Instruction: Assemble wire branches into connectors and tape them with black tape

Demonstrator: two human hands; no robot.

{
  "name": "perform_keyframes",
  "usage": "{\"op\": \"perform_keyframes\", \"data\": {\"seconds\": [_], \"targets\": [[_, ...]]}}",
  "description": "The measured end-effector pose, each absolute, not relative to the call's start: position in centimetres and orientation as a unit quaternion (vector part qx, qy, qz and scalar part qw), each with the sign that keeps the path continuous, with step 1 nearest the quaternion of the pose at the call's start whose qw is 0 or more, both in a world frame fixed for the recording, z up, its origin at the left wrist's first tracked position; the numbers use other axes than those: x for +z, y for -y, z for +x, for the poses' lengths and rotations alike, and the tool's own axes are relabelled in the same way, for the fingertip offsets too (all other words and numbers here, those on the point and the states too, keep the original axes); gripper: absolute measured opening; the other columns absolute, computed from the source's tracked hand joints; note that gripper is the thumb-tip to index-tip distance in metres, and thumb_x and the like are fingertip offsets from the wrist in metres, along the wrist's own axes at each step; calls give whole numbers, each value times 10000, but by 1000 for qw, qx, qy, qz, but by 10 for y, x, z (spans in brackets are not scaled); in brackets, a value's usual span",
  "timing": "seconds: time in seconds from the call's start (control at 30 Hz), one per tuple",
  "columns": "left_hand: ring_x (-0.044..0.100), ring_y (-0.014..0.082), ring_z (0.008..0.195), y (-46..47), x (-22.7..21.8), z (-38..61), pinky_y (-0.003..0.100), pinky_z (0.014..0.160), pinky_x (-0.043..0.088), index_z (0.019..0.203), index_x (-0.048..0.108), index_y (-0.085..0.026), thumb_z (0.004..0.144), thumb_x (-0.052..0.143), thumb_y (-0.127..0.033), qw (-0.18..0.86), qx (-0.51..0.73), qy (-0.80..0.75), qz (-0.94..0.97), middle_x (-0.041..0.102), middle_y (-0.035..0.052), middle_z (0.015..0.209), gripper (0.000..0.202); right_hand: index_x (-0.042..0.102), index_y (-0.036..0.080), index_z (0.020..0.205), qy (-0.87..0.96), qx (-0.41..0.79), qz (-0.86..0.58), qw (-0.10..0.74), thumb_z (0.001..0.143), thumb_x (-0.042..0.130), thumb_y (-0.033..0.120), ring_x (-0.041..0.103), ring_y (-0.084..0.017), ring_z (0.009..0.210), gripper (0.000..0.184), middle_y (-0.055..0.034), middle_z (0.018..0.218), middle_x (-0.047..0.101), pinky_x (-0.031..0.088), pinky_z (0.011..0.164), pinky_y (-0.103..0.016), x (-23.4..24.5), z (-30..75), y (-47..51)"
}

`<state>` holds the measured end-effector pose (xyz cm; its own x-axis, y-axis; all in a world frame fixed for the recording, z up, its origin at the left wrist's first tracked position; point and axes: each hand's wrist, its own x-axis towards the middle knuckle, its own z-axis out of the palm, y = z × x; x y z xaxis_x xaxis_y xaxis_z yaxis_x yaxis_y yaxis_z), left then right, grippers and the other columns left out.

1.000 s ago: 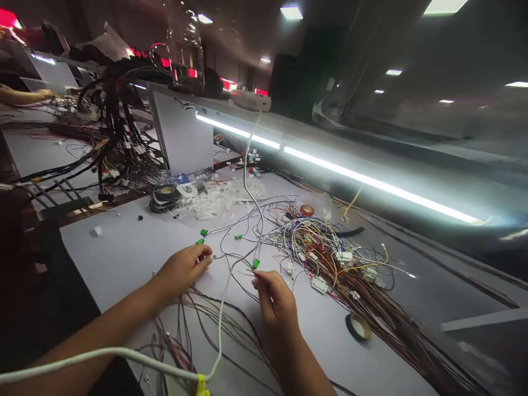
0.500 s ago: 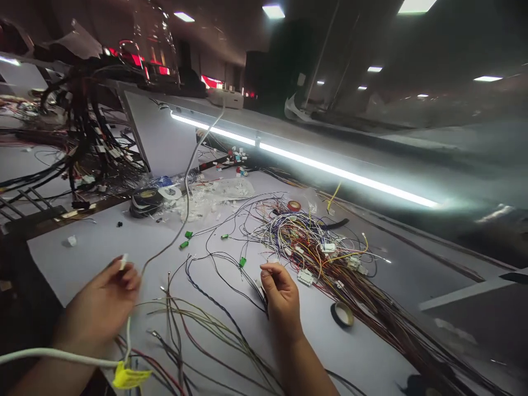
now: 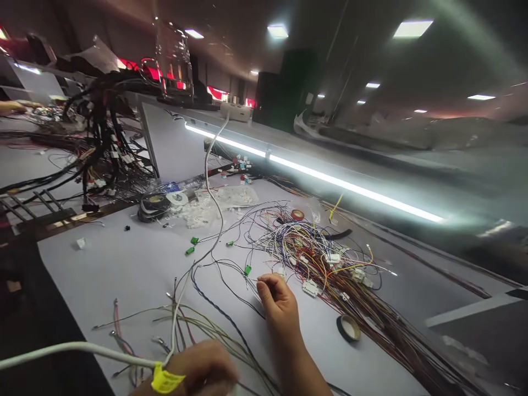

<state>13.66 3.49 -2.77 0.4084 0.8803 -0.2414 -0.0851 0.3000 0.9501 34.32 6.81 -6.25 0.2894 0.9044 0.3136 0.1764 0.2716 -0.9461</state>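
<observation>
My right hand [image 3: 278, 305] rests on the white table [image 3: 124, 264] with its fingers curled in a pinch on thin black wires beside a small green connector [image 3: 247, 269]. My left hand [image 3: 206, 369] is low at the bottom edge, blurred, fingers closed among loose wires near a white cable [image 3: 82, 347] with a yellow tag [image 3: 165, 379]. What the left hand holds is hidden. A tangle of coloured wires [image 3: 317, 253] with white connectors lies just right of my right hand.
A tape roll [image 3: 348, 328] lies right of my wrist. More tape rolls [image 3: 157, 202] and clear plastic bags sit behind. A black wire harness [image 3: 103, 137] hangs at the left. A bright light strip [image 3: 313, 175] runs along the back. Another person's arm [image 3: 12, 105] shows far left.
My left hand has pulled back from the green connectors toward me, down to the bottom edge. My right hand has stayed on the black wires. The view has shifted.
</observation>
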Motion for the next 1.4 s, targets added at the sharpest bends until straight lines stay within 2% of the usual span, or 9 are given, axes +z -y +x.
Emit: {"op": "perform_keyframes", "data": {"seconds": [0.07, 0.1, 0.2, 0.33, 0.47, 0.53, 0.7, 1.2, 1.4], "targets": [[549, 119, 572, -63, -26, 161, 265, 623, 496, 993, 656, -192, 848, 640, -311, 706, 334, -404, 477, 607, -8, 670, 188, 632, 207, 864, 536, 264, -521, 610, 891, 578, 318, 560, -161, 793, 127, -25, 832, 596, 450, 728, -273, -61, 344, -67], [551, 113, 589, -78, -25, 172, 241, 635, 481, 973, 653, -183, 857, 622, -290, 705, 366, -408, 451, 585, -18, 639, 161, 626, 206, 862, 540, 250, -519, 613, 894, 570, 304, 560, -159, 788, 117, -24, 828, 593, 452, 723, -271, -60, 344, -67], [562, 107, 660, -114, -30, 191, 230, 684, 478, 1017, 610, -182, 857, 602, -216, 742, 418, -388, 352, 590, -17, 696, 163, 602, 206, 853, 547, 225, -525, 612, 901, 548, 271, 556, -151, 764, 98, -18, 812, 583, 456, 704, -262, -59, 344, -67], [582, 101, 690, -127, -43, 186, 236, 695, 506, 990, 611, -157, 790, 685, -134, 790, 397, -377, 278, 605, 2, 781, 214, 592, 207, 839, 563, 210, -541, 589, 883, 544, 225, 548, -147, 747, 67, -17, 809, 578, 447, 673, -248, -61, 343, -68], [650, 155, 875, -124, -47, 178, 274, 841, 517, 958, 622, -140, 794, 701, -137, 816, 378, -356, 253, 652, 60, 909, 182, 578, 206, 813, 567, 222, -548, 573, 862, 537, 194, 519, -135, 687, 65, -8, 781, 556, 425, 607, -234, -61, 341, -68], [660, 178, 923, -123, -46, 178, 284, 851, 518, 984, 612, -152, 808, 693, -154, 823, 365, -350, 260, 670, 82, 956, 194, 574, 206, 804, 571, 226, -547, 568, 859, 535, 189, 513, -133, 677, 70, -6, 774, 550, 419, 600, -233, -60, 340, -68], [669, 154, 840, -122, -46, 180, 269, 789, 531, 1023, 593, -162, 839, 661, -174, 819, 356, -357, 272, 676, 63, 880, 196, 571, 205, 802, 575, 221, -549, 565, 860, 536, 188, 509, -131, 673, 70, -3, 765, 548, 415, 602, -233, -59, 340, -68], [665, 144, 792, -113, -49, 182, 273, 803, 510, 968, 592, -165, 785, 724, -237, 788, 365, -368, 333, 701, 43, 820, 237, 599, 206, 825, 616, 183, -557, 527, 851, 529, 157, 519, -131, 647, 89, -9, 756, 571, 428, 582, -244, -67, 335, -67], [660, 133, 776, -114, -47, 183, 260, 786, 511, 993, 585, -167, 793, 706, -194, 799, 379, -366, 288, 696, 42, 805, 235, 642, 214, 897, 618, 196, -526, 551, 882, 547, 180, 583, -151, 761, 103, -34, 853, 626, 462, 639, -255, -64, 336, -68]]}}
